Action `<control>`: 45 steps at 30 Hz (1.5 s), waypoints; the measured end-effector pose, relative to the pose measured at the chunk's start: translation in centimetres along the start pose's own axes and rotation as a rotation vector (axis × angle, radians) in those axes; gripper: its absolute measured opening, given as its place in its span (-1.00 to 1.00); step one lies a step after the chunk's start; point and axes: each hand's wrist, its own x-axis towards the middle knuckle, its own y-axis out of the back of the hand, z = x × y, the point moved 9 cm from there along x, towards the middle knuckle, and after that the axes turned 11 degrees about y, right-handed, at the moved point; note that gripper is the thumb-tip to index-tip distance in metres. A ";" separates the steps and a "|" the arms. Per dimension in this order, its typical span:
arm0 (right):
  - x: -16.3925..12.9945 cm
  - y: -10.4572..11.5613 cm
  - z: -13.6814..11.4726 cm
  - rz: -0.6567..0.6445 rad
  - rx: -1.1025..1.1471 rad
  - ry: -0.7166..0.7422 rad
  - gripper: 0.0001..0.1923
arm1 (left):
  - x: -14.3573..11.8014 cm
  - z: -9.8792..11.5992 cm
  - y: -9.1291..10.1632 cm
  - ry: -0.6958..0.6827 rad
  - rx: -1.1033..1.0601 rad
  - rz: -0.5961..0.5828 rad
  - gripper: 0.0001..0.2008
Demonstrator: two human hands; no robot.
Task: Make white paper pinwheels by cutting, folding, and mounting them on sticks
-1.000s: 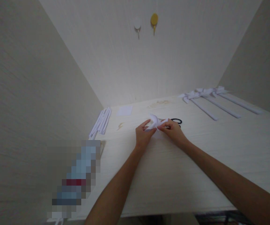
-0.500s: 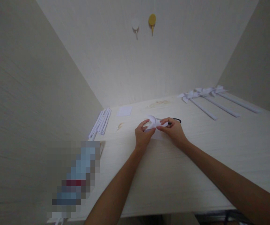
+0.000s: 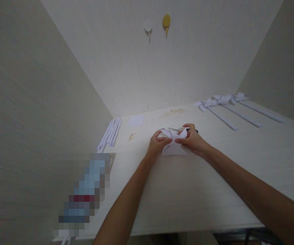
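A white piece of paper (image 3: 175,149) with curled-up corners is between my two hands, low over the table. My left hand (image 3: 157,143) pinches its left side, thumb toward the middle. On the right side, my right hand (image 3: 191,137) grips a raised corner between thumb and fingers. Just behind the paper lies a pair of scissors (image 3: 173,129), blade pointing left; the dark handle is partly covered by my right hand.
Several rolled paper sticks (image 3: 109,134) lie at the left wall, near a flat paper square (image 3: 136,120) and some toothpicks (image 3: 131,137). Three paper pinwheels on sticks (image 3: 223,115) rest at the back right. A blurred-out object (image 3: 85,190) stands at the left edge.
My right hand has shifted slightly right and lifted its fingers, drawing the paper's right corner up. More of the paper and the scissor blade now shows. My left thumb has moved inward.
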 end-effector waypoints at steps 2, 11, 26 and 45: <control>-0.3 -0.5 0.3 -0.112 -0.015 -0.052 -0.31 | -0.1 0.0 0.0 0.040 -0.019 -0.036 -0.38; -0.9 -1.4 -0.4 -0.316 -0.189 -0.074 -0.31 | -0.4 0.2 -1.1 -0.025 0.375 -0.133 -0.47; -0.6 -1.1 -0.2 -0.261 -0.109 -0.079 -0.36 | 0.1 0.4 -0.5 -0.070 0.497 0.009 -0.49; -1.1 -3.1 -2.7 -0.336 -0.255 0.396 -0.84 | 0.7 0.1 3.4 -0.029 -0.331 0.233 -0.51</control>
